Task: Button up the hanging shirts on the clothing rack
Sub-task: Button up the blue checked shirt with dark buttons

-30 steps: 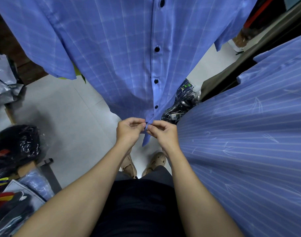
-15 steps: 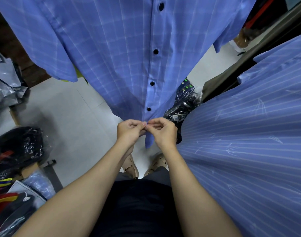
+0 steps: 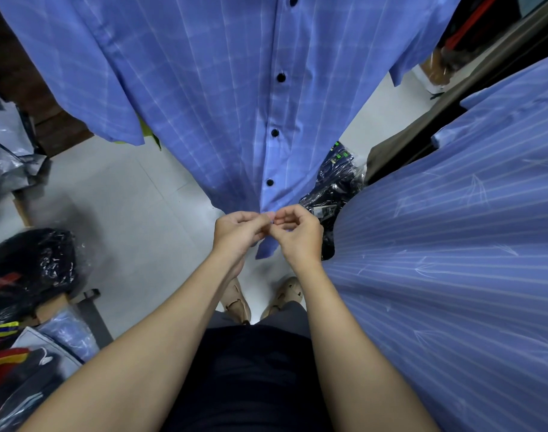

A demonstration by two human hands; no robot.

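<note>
Doing btm button on checked shirt [image 3: 222, 98] hanging in front of me: left hand [image 3: 236, 233] & right hand [image 3: 299, 236] pinch the placket at the hem, next push button thru hole, prob last.

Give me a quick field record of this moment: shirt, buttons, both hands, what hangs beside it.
shirt in work: blue checked shirt, hanging, front facing the person
buttons done: four dark buttons closed down the placket
left hand: pinches the placket near the hem
right hand: pinches the same spot from the other side
bottom button: hidden by the fingers, cannot tell if fastened
beside: blue striped shirt on the right
</note>
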